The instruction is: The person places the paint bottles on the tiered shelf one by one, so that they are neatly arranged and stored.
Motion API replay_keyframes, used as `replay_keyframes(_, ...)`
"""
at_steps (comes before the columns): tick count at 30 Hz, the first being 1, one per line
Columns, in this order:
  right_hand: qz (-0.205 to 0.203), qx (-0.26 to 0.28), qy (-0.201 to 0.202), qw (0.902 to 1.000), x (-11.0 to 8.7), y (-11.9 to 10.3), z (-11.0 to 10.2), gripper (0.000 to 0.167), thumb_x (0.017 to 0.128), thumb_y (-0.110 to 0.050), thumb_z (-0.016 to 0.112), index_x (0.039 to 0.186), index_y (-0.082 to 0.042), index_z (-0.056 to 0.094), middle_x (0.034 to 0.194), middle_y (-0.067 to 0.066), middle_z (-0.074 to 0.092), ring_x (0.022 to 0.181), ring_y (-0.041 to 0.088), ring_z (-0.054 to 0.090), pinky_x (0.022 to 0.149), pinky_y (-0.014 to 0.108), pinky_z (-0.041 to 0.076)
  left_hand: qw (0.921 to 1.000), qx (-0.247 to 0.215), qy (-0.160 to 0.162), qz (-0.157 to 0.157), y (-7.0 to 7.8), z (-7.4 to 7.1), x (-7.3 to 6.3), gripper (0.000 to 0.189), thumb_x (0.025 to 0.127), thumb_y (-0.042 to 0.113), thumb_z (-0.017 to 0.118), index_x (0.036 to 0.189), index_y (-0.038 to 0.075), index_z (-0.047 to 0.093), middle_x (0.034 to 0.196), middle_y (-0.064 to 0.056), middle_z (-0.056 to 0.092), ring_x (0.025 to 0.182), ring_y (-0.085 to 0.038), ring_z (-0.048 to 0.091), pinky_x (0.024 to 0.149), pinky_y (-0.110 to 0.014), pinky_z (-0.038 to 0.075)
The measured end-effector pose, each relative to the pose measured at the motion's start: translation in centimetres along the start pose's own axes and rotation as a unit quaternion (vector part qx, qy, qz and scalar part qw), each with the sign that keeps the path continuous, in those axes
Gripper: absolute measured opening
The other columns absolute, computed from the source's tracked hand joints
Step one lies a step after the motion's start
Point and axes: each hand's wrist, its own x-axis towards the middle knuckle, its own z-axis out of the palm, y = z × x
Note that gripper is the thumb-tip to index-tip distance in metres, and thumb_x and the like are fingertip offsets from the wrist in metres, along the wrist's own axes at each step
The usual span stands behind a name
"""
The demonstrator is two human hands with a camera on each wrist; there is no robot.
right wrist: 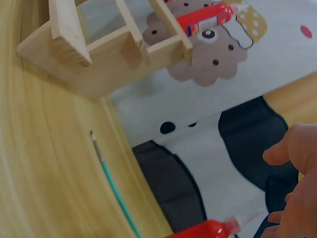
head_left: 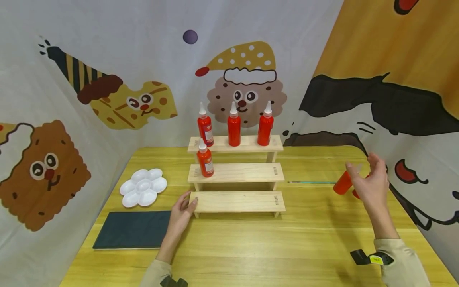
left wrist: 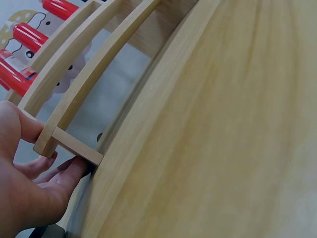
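Note:
A three-step wooden shelf stands mid-table. My left hand holds the left end of its lowest step; in the left wrist view the thumb lies on the board's end, the fingers by the leg. Three red squeeze bottles with white pointed caps, one of them the middle bottle, stand on the top step. Another red bottle is at the left of the middle step. On the right, my right hand is over a red bottle, thumb and fingers apart; a second bottle there is mostly hidden behind the hand.
A thin turquoise paintbrush lies between the shelf and the right-hand bottles. Left of the shelf are a white flower-shaped palette and a dark rectangular board. A cartoon-printed cloth hangs behind and beside the table.

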Motion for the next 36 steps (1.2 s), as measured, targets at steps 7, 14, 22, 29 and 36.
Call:
replay_keyframes(7,0.017,-0.003,-0.03,0.9994,0.5,1.8,0.2,0.081,0.1,-0.037,0.058,0.161,-0.005,0.015,0.166,0.022,0.023,0.153,0.042,0.021,0.119,0.063,0.023,1.0,0.002,0.001,-0.001,0.0,0.0,0.0,0.055,0.103,0.017,0.061,0.153,0.004,0.042,0.141,-0.03,0.057,0.126,-0.037,0.059,0.087,-0.018,0.049)
replay_keyframes(14,0.024,-0.01,-0.059,0.9979,0.9,2.8,0.8,0.083,0.1,-0.032,0.059,0.16,0.001,0.013,0.162,0.031,0.025,0.148,0.051,0.026,0.117,0.065,0.024,1.0,0.006,0.004,-0.003,0.1,0.0,0.0,0.055,0.103,0.016,0.06,0.153,0.003,0.042,0.14,-0.03,0.057,0.126,-0.036,0.06,0.087,-0.019,0.049)
replay_keyframes(22,0.009,-0.027,-0.068,0.9973,0.9,4.2,1.6,0.076,0.099,-0.028,0.062,0.155,0.005,0.023,0.148,0.033,0.044,0.119,0.041,0.051,0.079,0.018,0.049,1.0,0.009,-0.002,-0.002,0.0,0.0,0.1,0.057,0.104,0.019,0.059,0.154,0.003,0.039,0.141,-0.03,0.056,0.126,-0.037,0.06,0.091,-0.025,0.051)
replay_keyframes(29,0.039,-0.028,-0.098,0.994,1.0,5.6,1.9,0.083,0.1,-0.031,0.06,0.156,0.009,0.013,0.149,0.042,0.037,0.127,0.051,0.046,0.068,0.012,0.036,1.0,0.005,-0.002,-0.002,0.0,0.0,0.1,0.057,0.104,0.019,0.06,0.154,0.003,0.039,0.141,-0.03,0.056,0.125,-0.037,0.06,0.09,-0.025,0.051)
replay_keyframes(36,0.063,-0.023,-0.115,0.9911,1.5,7.2,2.5,0.08,0.102,-0.031,0.056,0.154,0.012,0.012,0.151,0.042,0.033,0.132,0.053,0.044,0.088,0.039,0.05,1.0,0.005,0.0,-0.002,-0.1,0.0,0.1,0.057,0.103,0.018,0.061,0.154,0.003,0.04,0.14,-0.03,0.057,0.125,-0.038,0.06,0.092,-0.028,0.051)
